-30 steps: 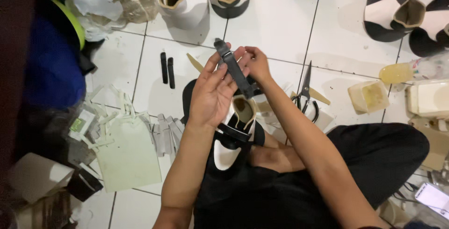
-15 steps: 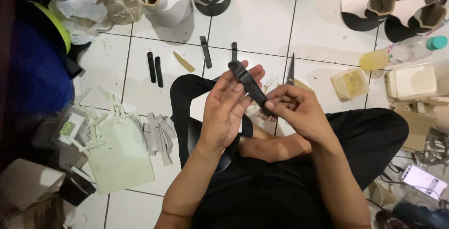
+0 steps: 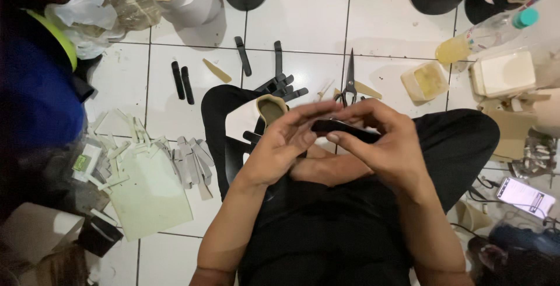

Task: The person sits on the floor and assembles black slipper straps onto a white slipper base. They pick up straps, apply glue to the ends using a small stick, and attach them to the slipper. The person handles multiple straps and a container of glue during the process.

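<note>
2 bare hands meet over the person's lap, and between them lies 1 short black strap piece [image 3: 338,127], its long axis running nearly level from left to right across the view. The left hand [image 3: 286,140] comes in from the lower left with fingers curled and fingertips [image 3: 318,111] resting on the near end and top edge of the strap. The right hand [image 3: 382,137] arches over the far end, its fingers bent down onto the strap so that most of the piece is hidden beneath them. Both hands are pinching the same strap, each at its own end; neither is clenched into a fist, and neither is slack. The strap's visible middle sits just nearer the right hand's thumb side, while the left fingertips overlap it from above.

Below the hands, on the white tiled floor [image 3: 303,23], a black-and-white sandal [image 3: 256,117] lies partly under the left wrist, with a tan insole showing at its toe end. Just beyond the fingers lies a small pile of black strap pieces [image 3: 283,84], and beside that a pair of scissors [image 3: 350,84] points away from the person. 2 more black strips [image 3: 182,80] lie side by side further left. A small tub of yellowish glue [image 3: 424,82] stands to the right of the scissors, near a plastic bottle [image 3: 490,32]. Pale cut strips and a flat cream sheet [image 3: 151,195] are scattered on the left.
</note>
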